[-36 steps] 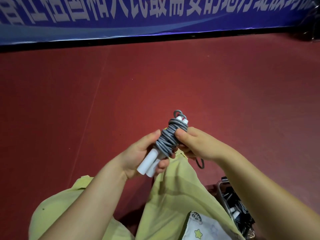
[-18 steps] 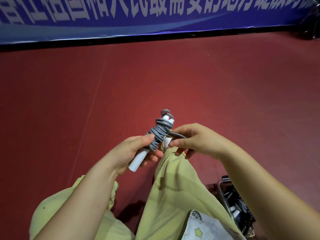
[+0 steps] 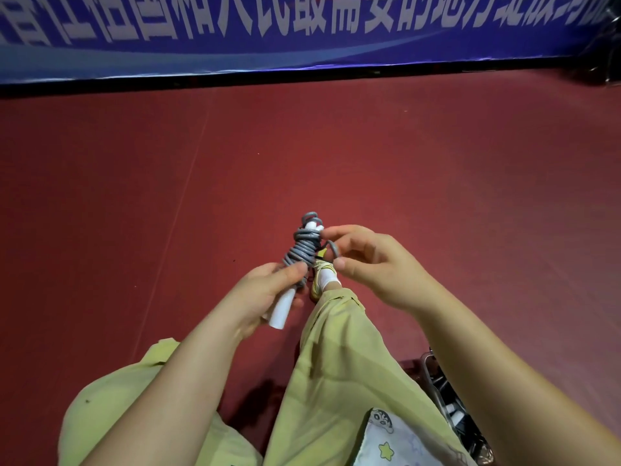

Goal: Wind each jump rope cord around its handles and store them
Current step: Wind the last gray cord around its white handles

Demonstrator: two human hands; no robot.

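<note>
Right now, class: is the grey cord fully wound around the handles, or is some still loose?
Almost wound: grey cord coils round the white handles in the left hand; a short loose end sticks out at the right hand.

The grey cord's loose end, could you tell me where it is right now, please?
In the head view it sits just right of centre, a small loop pinched by the right hand beside the wound bundle that the left hand holds.

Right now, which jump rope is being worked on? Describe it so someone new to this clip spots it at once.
Above the red floor, over the person's yellow-green trouser legs, both hands meet. The left hand grips the white handles wrapped in grey cord; the right hand pinches its loose end. The other ropes, dark, lie in a container at the lower right.
</note>
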